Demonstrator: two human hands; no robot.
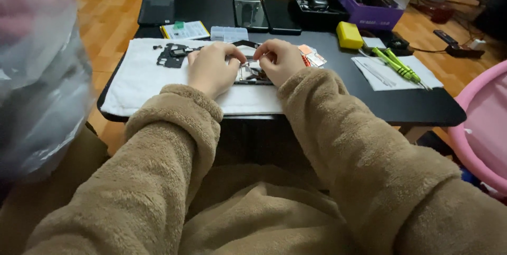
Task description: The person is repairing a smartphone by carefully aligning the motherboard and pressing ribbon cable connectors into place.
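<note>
The person in the fuzzy tan sleeves sits low over a black table (338, 96), both hands meeting on a small opened electronic device, dark with exposed metal parts (252, 73), which lies on a white cloth mat (137, 83). The left hand (210, 68) rests knuckles-up over the device's left end, fingers curled down onto it; the right hand (280, 60) covers the right end, thumb and forefinger drawn together as if pinching something tiny. Whether anything actually sits between those fingertips I cannot tell, for the hands hide it.

Just beyond the left fingers lies a flat black plastic frame piece with cut-outs (173, 55), with a few loose specks beside it that may be screws. Past the fingertips of both hands stands a small clear plastic compartment box (228, 33). Off beyond the right hand lie two green-handled screwdrivers (397, 64) on a white sheet of paper (396, 72), a yellow block-shaped case (349, 35) and a purple cardboard box of odds and ends (368, 14).

To my eye this is fine disassembly work on the device's insides, midway through, with the cover already off. The next move seems to call for a steady bracing left hand and a very light, exact pinch from the right.
</note>
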